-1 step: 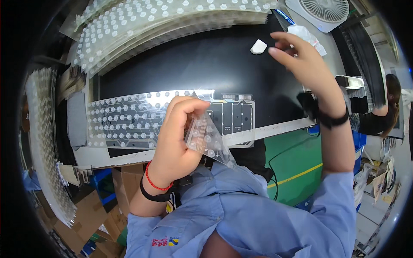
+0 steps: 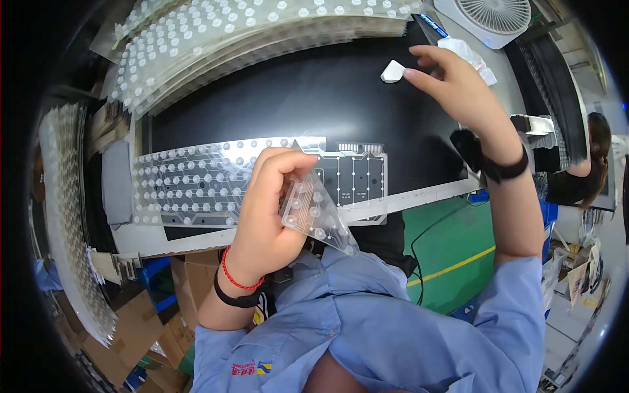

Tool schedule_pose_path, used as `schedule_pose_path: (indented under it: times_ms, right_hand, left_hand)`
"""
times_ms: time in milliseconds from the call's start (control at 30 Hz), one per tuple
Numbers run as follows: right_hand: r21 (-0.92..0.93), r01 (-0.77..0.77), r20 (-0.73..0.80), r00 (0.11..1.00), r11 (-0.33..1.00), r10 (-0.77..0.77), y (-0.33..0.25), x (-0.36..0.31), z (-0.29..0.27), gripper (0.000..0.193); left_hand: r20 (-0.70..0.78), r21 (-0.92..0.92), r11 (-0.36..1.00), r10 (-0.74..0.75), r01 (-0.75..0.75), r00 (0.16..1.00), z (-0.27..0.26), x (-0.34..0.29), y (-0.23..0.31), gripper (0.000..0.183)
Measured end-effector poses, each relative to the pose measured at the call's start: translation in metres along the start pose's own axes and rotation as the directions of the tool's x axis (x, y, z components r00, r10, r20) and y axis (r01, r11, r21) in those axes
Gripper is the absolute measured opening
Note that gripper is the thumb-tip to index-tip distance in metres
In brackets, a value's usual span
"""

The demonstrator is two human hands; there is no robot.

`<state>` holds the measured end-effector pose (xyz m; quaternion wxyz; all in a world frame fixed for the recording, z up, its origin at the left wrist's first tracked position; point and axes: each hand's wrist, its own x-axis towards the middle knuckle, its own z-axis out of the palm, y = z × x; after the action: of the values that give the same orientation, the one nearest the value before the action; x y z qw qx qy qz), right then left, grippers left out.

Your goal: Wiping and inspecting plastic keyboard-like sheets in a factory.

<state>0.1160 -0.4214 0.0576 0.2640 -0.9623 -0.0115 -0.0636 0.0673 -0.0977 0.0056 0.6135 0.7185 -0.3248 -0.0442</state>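
A clear keyboard membrane sheet (image 2: 187, 178) with rows of whitish domes lies along the front edge of the black work surface. My left hand (image 2: 265, 200) is closed on its right part, which is lifted and folded back toward me. Under the lifted flap (image 2: 318, 213), a printed circuit layer (image 2: 360, 180) with pale lines and dots shows at the right. My right hand (image 2: 455, 85) is open, thumb and fingers apart. Its thumb tip is right beside a small white angular block (image 2: 392, 71) on the black surface; whether they touch I cannot tell.
Stacked domed sheets (image 2: 262, 33) fill the back left, and another stack (image 2: 72, 216) stands at the far left. At the back right are a white fan (image 2: 495, 19), a blue tube-like packet (image 2: 432, 26) and crumpled white plastic (image 2: 468, 59). Another person (image 2: 580, 170) sits at the far right.
My right hand has shifted slightly left, bringing its thumb closer to the white block. My left hand keeps its hold on the flap.
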Motion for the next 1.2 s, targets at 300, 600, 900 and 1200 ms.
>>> schedule_pose_path:
  times_ms: [300,600,900,1200]
  right_hand:
    - [0.105,0.004,0.186,0.982,0.994,-0.024,-0.01,0.019,0.02,0.028]
    - [0.224,0.199,0.069,0.973,0.954,-0.22,-0.075,-0.073,0.035,0.023]
    - [0.177,0.298,0.075,0.946,0.938,-0.314,-0.082,-0.079,0.065,0.022]
    - [0.117,0.228,0.084,0.968,0.967,-0.238,-0.069,-0.086,0.041,0.023]
  left_hand:
    - [0.002,-0.172,0.98,-0.101,0.1,0.995,-0.004,-0.006,-0.005,0.047]
    - [0.1,-0.081,0.993,-0.075,0.084,0.992,-0.005,-0.005,0.003,0.044]
    - [0.167,0.018,0.996,-0.09,0.088,0.982,-0.008,0.0,0.004,0.043]
    - [0.171,0.016,0.995,-0.096,0.094,0.981,-0.004,0.003,0.003,0.044]
